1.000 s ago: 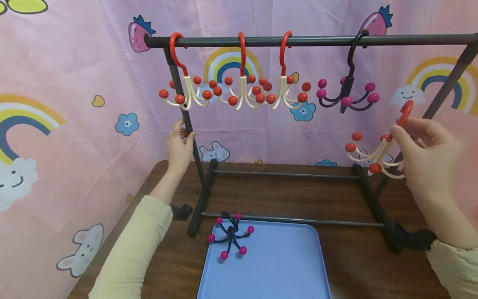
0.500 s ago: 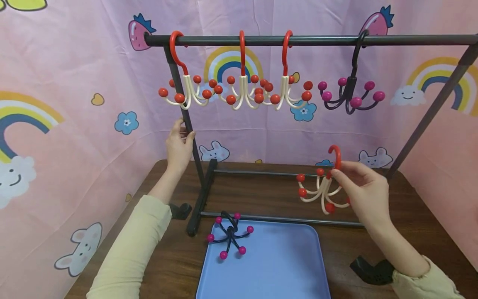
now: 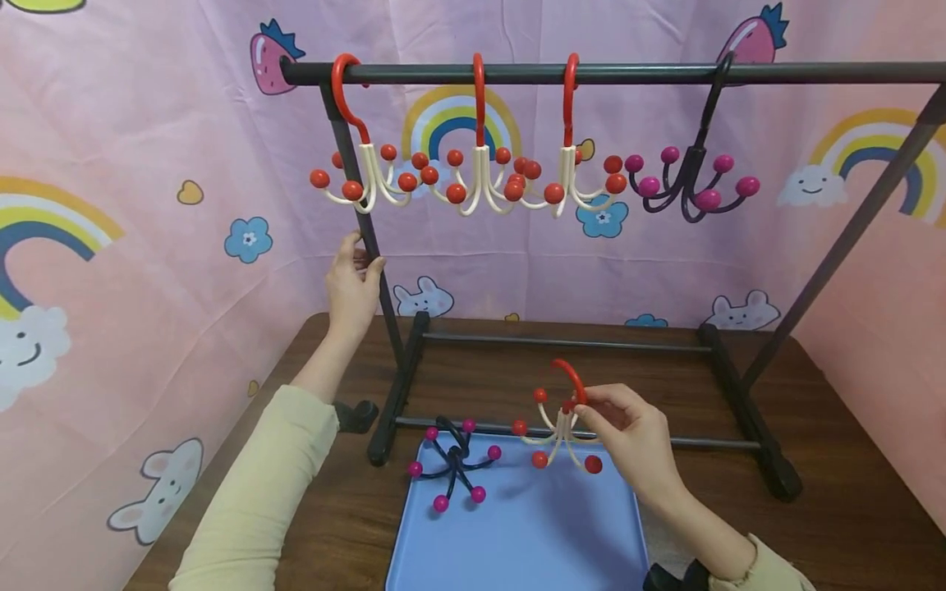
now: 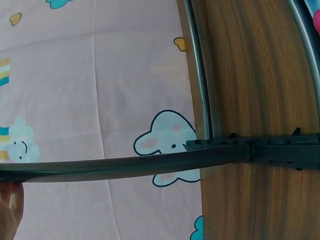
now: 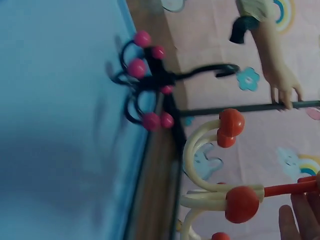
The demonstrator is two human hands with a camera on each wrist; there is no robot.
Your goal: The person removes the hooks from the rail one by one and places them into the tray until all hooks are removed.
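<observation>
My right hand [image 3: 639, 443] pinches the red hook of a multi-arm hook hanger [image 3: 565, 423] with cream arms and red ball tips. It hangs above the blue tray [image 3: 510, 546], near the far edge. On that tray's far left corner lies a black hook hanger [image 3: 454, 464] with magenta ball tips. My left hand [image 3: 351, 287] grips the left post [image 4: 115, 169] of a black rack, thumb in front. The right wrist view has the held hanger's cream arms [image 5: 200, 150] up close, the black hanger [image 5: 155, 80] blurred behind.
Three red-and-cream hangers, the middle one [image 3: 480, 180] among them, hang from the rack's top rail [image 3: 643, 74]. A black-and-magenta hanger [image 3: 692, 176] hangs right of them. The rack's right foot [image 3: 772, 468] stands on the wooden table [image 3: 850, 460]. Patterned cloth [image 3: 170, 328] surrounds the table.
My right hand has carried the red-and-cream hanger from beside the rack's right post, left and down to above the tray. My left hand stays on the left post.
</observation>
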